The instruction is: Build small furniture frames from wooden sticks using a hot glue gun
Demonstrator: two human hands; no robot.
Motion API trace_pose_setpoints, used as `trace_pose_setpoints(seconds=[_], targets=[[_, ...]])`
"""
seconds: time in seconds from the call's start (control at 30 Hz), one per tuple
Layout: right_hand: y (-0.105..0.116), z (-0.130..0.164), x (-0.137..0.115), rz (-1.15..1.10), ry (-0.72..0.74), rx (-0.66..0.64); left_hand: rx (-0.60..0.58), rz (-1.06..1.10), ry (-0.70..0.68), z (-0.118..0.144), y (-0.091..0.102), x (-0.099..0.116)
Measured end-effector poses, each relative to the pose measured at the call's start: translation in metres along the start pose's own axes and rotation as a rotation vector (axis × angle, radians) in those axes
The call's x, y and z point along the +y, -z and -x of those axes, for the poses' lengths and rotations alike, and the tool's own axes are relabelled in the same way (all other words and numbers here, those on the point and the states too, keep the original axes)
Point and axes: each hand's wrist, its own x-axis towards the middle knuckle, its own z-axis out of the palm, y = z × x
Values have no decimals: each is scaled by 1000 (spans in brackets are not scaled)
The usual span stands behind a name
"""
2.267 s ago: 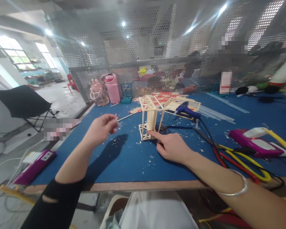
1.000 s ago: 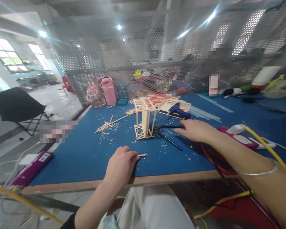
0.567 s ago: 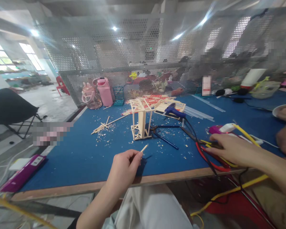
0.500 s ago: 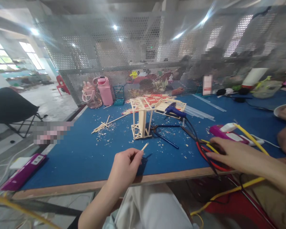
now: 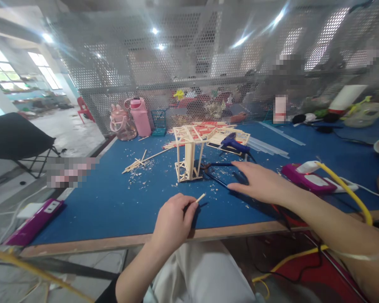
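- While the left hand sits low near the table's front edge, its fingers are pinched shut on a short wooden stick, tip angled up and to the right.
- Right hand is stretched out flat over the blue table, fingers spread and loose, gripping nothing. It's over the dark cables, just right of the scissors.
- Stick tower stands upright beyond both hands, untouched, with wood crumbs all around.
- Blue glue gun lies behind it, next to flat stick frames.
- Purple power strip sits to the right of the open hand.
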Motion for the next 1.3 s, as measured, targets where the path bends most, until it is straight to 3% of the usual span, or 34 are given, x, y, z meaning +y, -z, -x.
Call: trace_pose_setpoints(seconds=[0.1, 0.2, 0.27, 0.33, 0.43, 0.53, 0.7, 0.97, 1.2, 1.3], targets=[[-11, -31, -6, 58, 6, -170, 17, 24, -6, 3, -1, -1], [-11, -42, -7, 110, -20, -219, 47, 67, -12, 5, -1, -2], [-6, -37, -12, 137, -1, -155, 40, 80, -8, 4, 0, -2], [-1, -28, -23, 125, 81, -6, 59, 118, 15, 0, 2, -2], [0, -18, -49, -31, 220, 212, 270, 264, 150, -14, 13, -8], [-8, -17, -74, -110, 316, 222, 420, 455, 304, -36, 29, -20], [-27, -26, -91, 15, 361, 89, 418, 594, 351, -63, 47, -34], [-24, -30, -92, -25, 313, 59, 334, 602, 239, -59, 35, -43], [-29, -31, -88, -122, 352, 96, 292, 627, 132, -70, 24, -36], [-34, -30, -81, -272, 422, 208, 269, 572, 131, -73, 16, -34]])
